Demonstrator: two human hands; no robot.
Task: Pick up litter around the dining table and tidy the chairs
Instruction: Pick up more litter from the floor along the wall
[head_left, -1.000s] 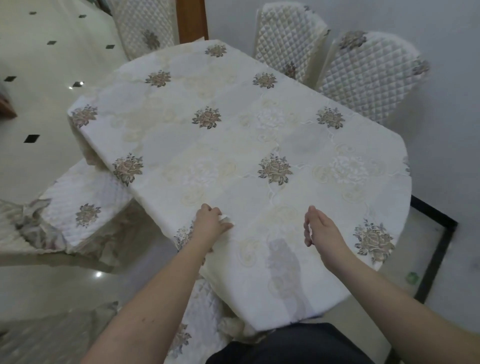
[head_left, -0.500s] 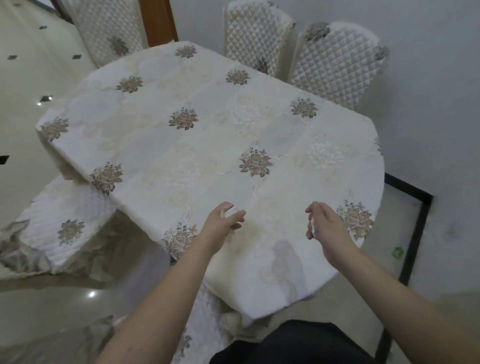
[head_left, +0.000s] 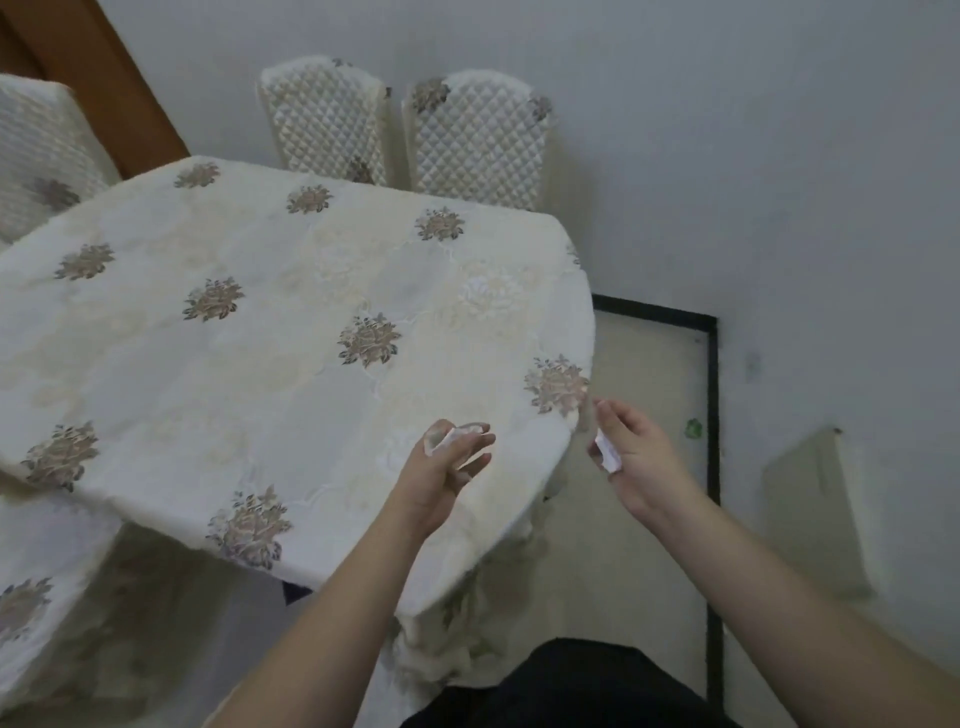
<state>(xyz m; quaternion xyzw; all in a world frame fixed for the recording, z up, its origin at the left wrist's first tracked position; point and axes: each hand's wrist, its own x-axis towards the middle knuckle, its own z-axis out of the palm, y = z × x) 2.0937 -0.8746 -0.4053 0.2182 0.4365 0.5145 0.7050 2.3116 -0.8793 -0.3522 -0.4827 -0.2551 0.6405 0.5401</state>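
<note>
1. Cream floor tiles and a plain pale wall surround the dining table (head_left: 270, 322), which wears a white cloth with brown flower patterns; two quilted chairs (head_left: 475, 140) stand at its far edge, well beyond both sets of fingers.
2. Head view: the left hand (head_left: 441, 470) hovers above the tabletop near its closest rim, fingers curled and pinched around a small white paper scrap (head_left: 451, 437) that peeks out between thumb and fingertips.
3. Beside it, past the table's rounded corner and above the floor, the right hand (head_left: 631, 457) is loosely curled, thumb pressing a second white scrap (head_left: 607, 451) against the inner fingers.
4. Beyond the right fingertips, a small green bit (head_left: 693, 428) lies on the floor beside the black border line; what it is cannot be made out.
5. Both scraps are partly hidden by the fingers, and motion blur softens their edges. A third chair (head_left: 36, 156) at the far left is cut off by the frame.
</note>
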